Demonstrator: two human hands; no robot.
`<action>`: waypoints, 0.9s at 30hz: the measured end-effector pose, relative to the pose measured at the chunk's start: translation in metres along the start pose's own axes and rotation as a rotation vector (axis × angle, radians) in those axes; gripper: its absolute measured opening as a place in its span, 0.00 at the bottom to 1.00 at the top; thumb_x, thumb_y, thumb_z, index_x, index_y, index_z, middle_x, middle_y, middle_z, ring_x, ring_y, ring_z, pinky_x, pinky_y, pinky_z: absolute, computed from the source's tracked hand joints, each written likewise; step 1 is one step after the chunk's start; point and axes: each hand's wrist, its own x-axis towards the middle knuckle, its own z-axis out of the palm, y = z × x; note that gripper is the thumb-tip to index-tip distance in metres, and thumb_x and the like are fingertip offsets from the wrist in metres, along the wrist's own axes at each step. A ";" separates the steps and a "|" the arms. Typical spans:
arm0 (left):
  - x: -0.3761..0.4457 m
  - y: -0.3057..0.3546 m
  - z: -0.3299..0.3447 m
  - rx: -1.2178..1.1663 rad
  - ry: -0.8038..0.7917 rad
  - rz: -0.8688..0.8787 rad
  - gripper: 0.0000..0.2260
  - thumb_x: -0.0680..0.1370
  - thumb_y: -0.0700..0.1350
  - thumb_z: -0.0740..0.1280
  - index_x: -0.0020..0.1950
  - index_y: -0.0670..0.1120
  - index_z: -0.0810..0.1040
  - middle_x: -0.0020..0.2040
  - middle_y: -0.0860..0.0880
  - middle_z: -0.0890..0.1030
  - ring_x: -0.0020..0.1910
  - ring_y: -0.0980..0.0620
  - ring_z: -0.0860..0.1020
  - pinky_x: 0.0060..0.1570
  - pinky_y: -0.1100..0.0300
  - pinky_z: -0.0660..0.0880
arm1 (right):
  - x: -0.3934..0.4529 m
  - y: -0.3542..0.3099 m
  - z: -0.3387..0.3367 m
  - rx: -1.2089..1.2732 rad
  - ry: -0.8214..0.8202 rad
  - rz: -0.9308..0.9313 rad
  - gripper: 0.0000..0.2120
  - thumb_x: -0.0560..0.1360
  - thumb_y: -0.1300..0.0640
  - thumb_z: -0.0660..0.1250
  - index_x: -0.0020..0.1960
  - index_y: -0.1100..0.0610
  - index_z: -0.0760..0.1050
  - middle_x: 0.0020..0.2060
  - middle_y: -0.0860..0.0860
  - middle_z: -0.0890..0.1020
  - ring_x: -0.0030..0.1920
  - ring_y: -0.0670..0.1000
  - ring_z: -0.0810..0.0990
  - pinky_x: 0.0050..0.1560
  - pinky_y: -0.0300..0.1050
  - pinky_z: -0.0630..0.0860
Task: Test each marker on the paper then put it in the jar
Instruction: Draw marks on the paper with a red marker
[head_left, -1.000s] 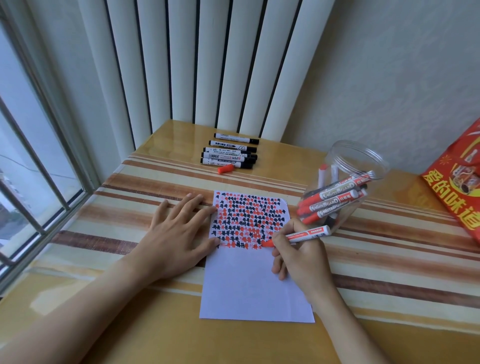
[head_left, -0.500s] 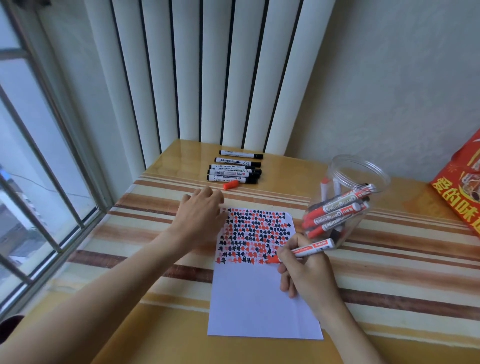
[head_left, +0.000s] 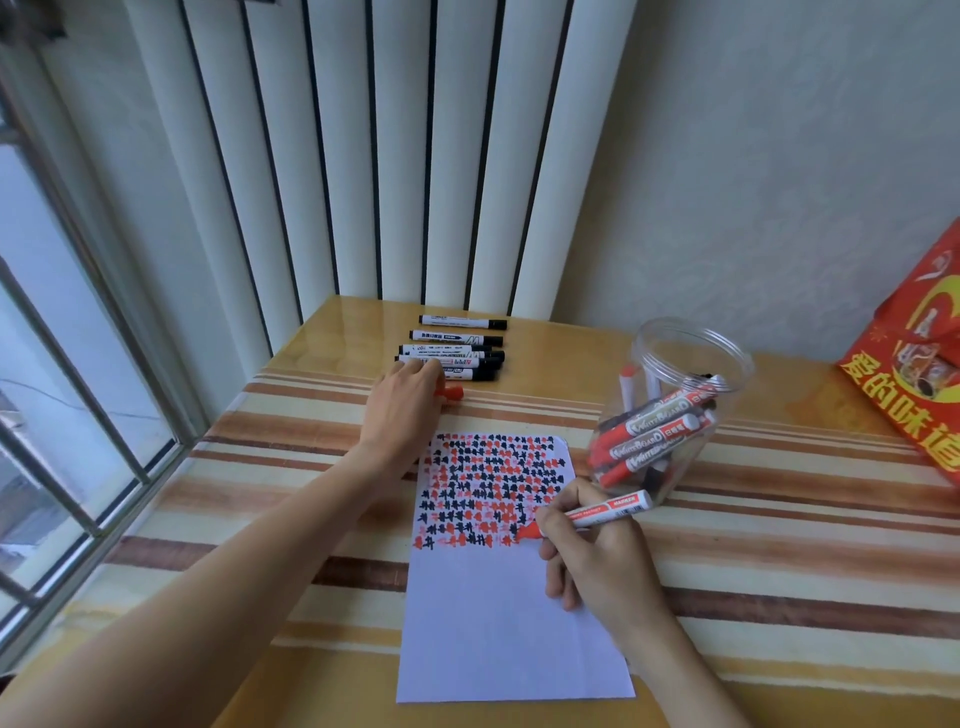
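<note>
A white paper (head_left: 498, 623) lies on the striped table, its upper half filled with red and black test marks. My right hand (head_left: 597, 566) holds an uncapped red marker (head_left: 608, 506) with its tip on the paper at the right end of the lowest row of marks. A clear plastic jar (head_left: 670, 410) stands tilted just right of the paper with several red and black markers inside. My left hand (head_left: 405, 400) reaches to the far side and covers the left end of a loose red cap (head_left: 454, 392). Whether its fingers grip the cap is hidden. Several black markers (head_left: 457, 348) lie in a row just beyond.
A red printed bag (head_left: 914, 384) stands at the right table edge. Vertical blinds (head_left: 415, 156) and a wall close the far side. A barred window (head_left: 62, 415) runs along the left.
My left hand has left the paper and moved forward to the red cap by the black markers. The right hand stays on the paper with the red marker. The view has tilted up.
</note>
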 end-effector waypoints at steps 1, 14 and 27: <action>-0.004 0.003 -0.005 -0.024 -0.007 0.012 0.04 0.79 0.41 0.70 0.51 0.46 0.76 0.49 0.49 0.82 0.46 0.49 0.77 0.48 0.52 0.78 | 0.000 0.000 0.000 0.004 0.000 0.000 0.09 0.81 0.62 0.67 0.43 0.61 0.71 0.30 0.55 0.77 0.24 0.57 0.76 0.23 0.42 0.67; -0.140 0.031 -0.059 -0.348 -0.136 0.094 0.11 0.78 0.40 0.70 0.57 0.52 0.79 0.50 0.58 0.77 0.47 0.60 0.71 0.47 0.73 0.66 | -0.004 -0.006 -0.001 0.053 -0.030 -0.062 0.05 0.82 0.62 0.67 0.48 0.61 0.72 0.35 0.53 0.79 0.25 0.54 0.75 0.22 0.40 0.66; -0.139 0.036 -0.059 -0.330 -0.089 0.160 0.08 0.77 0.42 0.72 0.54 0.51 0.78 0.50 0.56 0.78 0.50 0.53 0.74 0.48 0.57 0.72 | -0.012 -0.011 0.000 0.114 -0.097 -0.225 0.03 0.76 0.57 0.71 0.47 0.55 0.77 0.29 0.55 0.75 0.25 0.51 0.74 0.24 0.41 0.67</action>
